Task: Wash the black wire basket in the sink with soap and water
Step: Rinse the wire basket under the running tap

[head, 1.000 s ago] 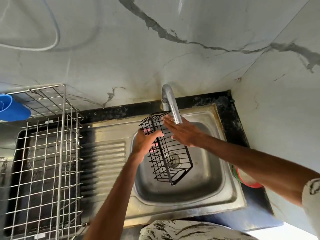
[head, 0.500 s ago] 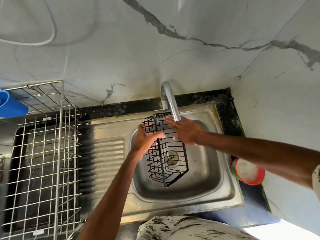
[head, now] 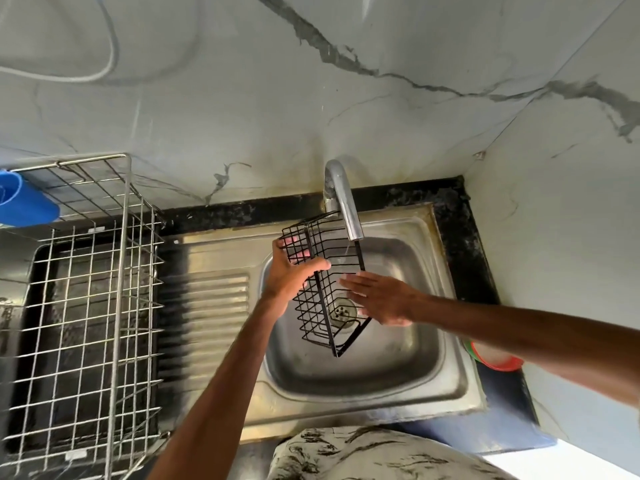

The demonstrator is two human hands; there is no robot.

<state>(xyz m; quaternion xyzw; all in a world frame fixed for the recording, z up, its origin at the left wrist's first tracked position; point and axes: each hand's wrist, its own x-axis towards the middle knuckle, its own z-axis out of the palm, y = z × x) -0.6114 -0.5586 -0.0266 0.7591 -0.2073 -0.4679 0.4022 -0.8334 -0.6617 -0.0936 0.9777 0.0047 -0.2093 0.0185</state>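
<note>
We are logging one moment at the stainless steel sink (head: 450, 386).

- The left hand (head: 294, 271) is grasping the black rectangular wire basket (head: 323, 299) by its far end. The thumb is curling over one wire edge, and the fingers are wrapping behind the mesh, where we are seeing them through the wires.
- The basket is hanging tilted over the sink bowl, clear of the bottom. Its gripped end is sitting just under the curved chrome faucet (head: 341, 199), and its free end is sloping down toward the person, below the left hand. The round metal drain (head: 341, 310) is showing through the mesh.
- The right hand (head: 384, 299) is lying released and flat, with its fingers straight, just right of the left hand. Its fingertips are overlapping the basket's long right edge. We cannot tell whether they are pressing on the wire.
- A thin thread of water (head: 346, 252) is falling from the spout into the basket, just above the right hand's fingertips.

Surroundings: a silver wire dish rack (head: 86, 306) is standing well to the left of the left hand, with a blue plastic cup (head: 24, 202) at its far corner. A round red-rimmed container (head: 498, 362) is sitting on the black counter beneath the right forearm. A white cord (head: 107, 60) is looping on the marbled wall above.
</note>
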